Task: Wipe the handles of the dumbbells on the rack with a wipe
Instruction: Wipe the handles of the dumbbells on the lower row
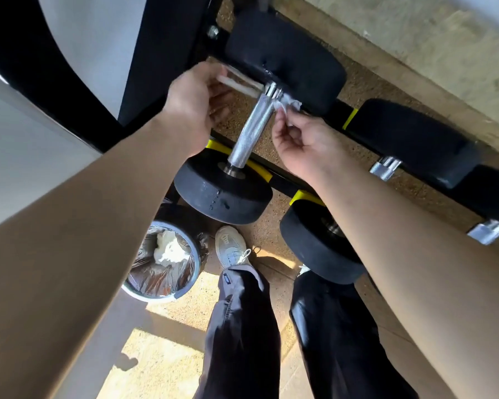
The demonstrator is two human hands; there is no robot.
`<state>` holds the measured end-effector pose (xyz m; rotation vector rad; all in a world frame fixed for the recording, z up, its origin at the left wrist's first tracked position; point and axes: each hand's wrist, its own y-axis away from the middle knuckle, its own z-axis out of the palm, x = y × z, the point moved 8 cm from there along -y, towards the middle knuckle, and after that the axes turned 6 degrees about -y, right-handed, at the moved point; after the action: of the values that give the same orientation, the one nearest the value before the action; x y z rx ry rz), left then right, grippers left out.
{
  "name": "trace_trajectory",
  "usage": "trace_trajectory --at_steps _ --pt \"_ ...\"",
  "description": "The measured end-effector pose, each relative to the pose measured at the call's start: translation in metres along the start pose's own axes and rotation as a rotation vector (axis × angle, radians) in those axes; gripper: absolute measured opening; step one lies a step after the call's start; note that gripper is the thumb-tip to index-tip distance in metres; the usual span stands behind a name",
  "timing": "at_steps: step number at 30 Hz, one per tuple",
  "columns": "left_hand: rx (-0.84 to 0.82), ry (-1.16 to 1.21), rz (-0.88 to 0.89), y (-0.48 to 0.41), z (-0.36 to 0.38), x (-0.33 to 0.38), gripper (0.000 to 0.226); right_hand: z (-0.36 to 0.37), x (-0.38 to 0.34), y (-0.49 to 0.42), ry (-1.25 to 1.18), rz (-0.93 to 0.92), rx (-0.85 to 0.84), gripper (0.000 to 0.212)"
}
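You are holding the soft, tearable wipe (pixel 290 104) looped round the far end of the stiff, knurled handle (pixel 251 133) of the heavy dumbbell (pixel 222 194) on the rack (pixel 281 180), with the fingers of your left hand (pixel 196 105) and right hand (pixel 303 145) each pinching one end.

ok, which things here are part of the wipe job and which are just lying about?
Job: left hand, right hand, wipe stretched between them across the far end of the dumbbell handle, rack, next handle to do.
Lying about: lined bin holding white wads, shoe.
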<state>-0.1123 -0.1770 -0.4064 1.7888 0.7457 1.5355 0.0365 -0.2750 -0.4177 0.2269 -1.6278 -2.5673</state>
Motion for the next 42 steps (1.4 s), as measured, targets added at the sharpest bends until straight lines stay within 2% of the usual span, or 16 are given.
trace_trajectory --at_steps 2,5,6,8,10,11,17,21,24,26,30,34,35,37,39,42 --pt "-0.056 -0.113 0.017 0.009 0.017 0.002 0.010 -0.015 -0.011 0.007 0.018 -0.026 -0.004 0.009" --pt "-0.058 -0.248 0.009 0.011 0.023 -0.002 0.047 -0.039 -0.023 0.016 0.032 -0.060 0.016 0.009" --pt "-0.053 -0.251 0.007 0.012 0.022 -0.003 0.044 -0.041 -0.025 0.018 0.050 -0.067 0.016 0.008" --pt "-0.050 -0.258 -0.005 0.020 0.015 -0.001 0.013 -0.032 -0.016 0.014 0.100 -0.059 0.001 0.006" --pt "-0.019 -0.267 0.005 0.022 0.001 -0.005 0.033 -0.015 -0.003 0.009 0.150 -0.045 -0.025 0.006" --pt "-0.007 -0.271 0.041 0.022 -0.003 -0.008 0.034 -0.010 0.000 0.006 0.174 -0.046 -0.031 0.006" --pt "-0.110 -0.461 0.165 0.034 0.022 -0.010 0.019 -0.043 -0.025 0.014 0.434 -0.112 0.078 0.007" --pt "-0.074 -0.532 0.192 0.037 0.008 -0.003 0.012 -0.039 -0.019 0.012 0.535 -0.152 0.007 0.009" --pt "-0.169 -0.459 0.244 0.043 0.000 -0.003 0.021 -0.021 -0.009 0.009 0.660 -0.207 -0.041 0.015" --pt "-0.230 -0.401 0.269 0.050 0.002 -0.004 0.028 -0.019 -0.011 0.012 0.779 -0.273 -0.013 0.017" --pt "-0.259 -0.242 0.293 0.066 0.003 -0.003 0.014 -0.026 -0.022 0.028 0.867 -0.416 0.021 0.026" --pt "-0.362 -0.188 0.281 0.087 0.017 -0.013 0.017 -0.004 -0.007 0.048 1.164 -0.493 -0.269 0.065" --pt "-0.388 -0.168 0.272 0.092 0.020 -0.015 0.018 0.002 -0.001 0.051 1.255 -0.521 -0.329 0.065" --pt "-0.383 -0.134 0.249 0.096 0.018 -0.015 0.021 0.007 0.008 0.052 1.369 -0.549 -0.353 0.046" --pt "-0.268 -0.157 0.265 0.089 0.005 -0.014 0.022 0.005 0.010 0.050 1.255 -0.476 -0.324 0.029" --pt "-0.081 -0.327 0.305 0.074 -0.013 -0.017 0.035 -0.001 0.009 0.047 0.772 -0.250 -0.238 0.034"
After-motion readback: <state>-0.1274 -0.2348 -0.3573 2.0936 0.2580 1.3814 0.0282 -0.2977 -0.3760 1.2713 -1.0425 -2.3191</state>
